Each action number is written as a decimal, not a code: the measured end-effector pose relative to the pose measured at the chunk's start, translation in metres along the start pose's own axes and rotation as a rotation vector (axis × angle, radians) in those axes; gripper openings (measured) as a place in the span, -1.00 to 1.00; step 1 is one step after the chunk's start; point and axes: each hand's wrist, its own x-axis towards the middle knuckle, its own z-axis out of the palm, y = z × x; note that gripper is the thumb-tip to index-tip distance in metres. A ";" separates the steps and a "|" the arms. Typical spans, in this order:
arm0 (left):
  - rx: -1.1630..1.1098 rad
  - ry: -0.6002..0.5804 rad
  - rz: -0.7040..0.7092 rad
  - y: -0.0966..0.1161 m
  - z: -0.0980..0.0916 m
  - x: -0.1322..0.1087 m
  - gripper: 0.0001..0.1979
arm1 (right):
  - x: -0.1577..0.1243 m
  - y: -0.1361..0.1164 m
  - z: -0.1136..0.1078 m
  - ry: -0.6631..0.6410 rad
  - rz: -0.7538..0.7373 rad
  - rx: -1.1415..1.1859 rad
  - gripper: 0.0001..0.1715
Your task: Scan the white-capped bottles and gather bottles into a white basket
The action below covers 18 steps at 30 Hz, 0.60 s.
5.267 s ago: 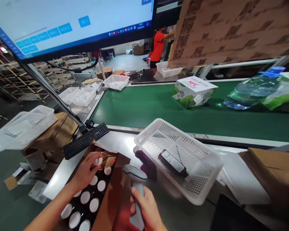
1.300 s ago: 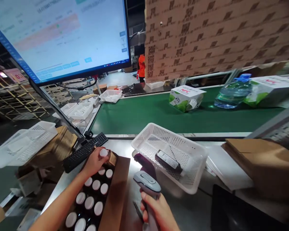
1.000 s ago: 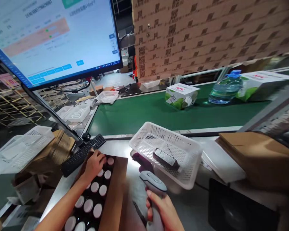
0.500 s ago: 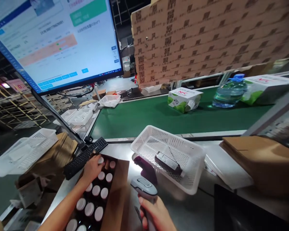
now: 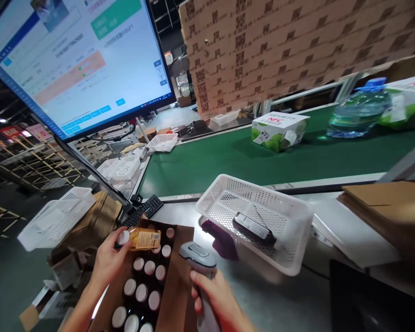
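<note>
While my right hand (image 5: pixel 215 295) closes around the handheld scanner (image 5: pixel 198 254), my left hand (image 5: pixel 107 261) grips a small orange bottle (image 5: pixel 144 238) sideways above the carton (image 5: pixel 171 295) of white-capped bottles. Beyond sits a white basket (image 5: pixel 292 216) holding a dark packet (image 5: pixel 254 229).

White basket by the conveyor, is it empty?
No, the white basket holds a dark flat item with a pale label.
</note>
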 end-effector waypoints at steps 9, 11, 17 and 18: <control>0.091 -0.046 0.166 0.002 0.065 0.041 -0.58 | -0.018 0.012 -0.020 0.102 -0.016 0.037 -0.38; 0.126 -0.076 0.108 0.003 0.079 0.047 -0.59 | -0.022 0.013 -0.024 0.127 -0.023 0.049 -0.38; 0.415 -0.249 0.051 0.006 0.119 0.028 -0.62 | -0.026 0.016 -0.037 0.209 -0.037 0.103 -0.34; 0.448 -0.270 0.060 0.007 0.124 0.024 -0.66 | -0.026 0.017 -0.039 0.219 -0.043 0.104 -0.34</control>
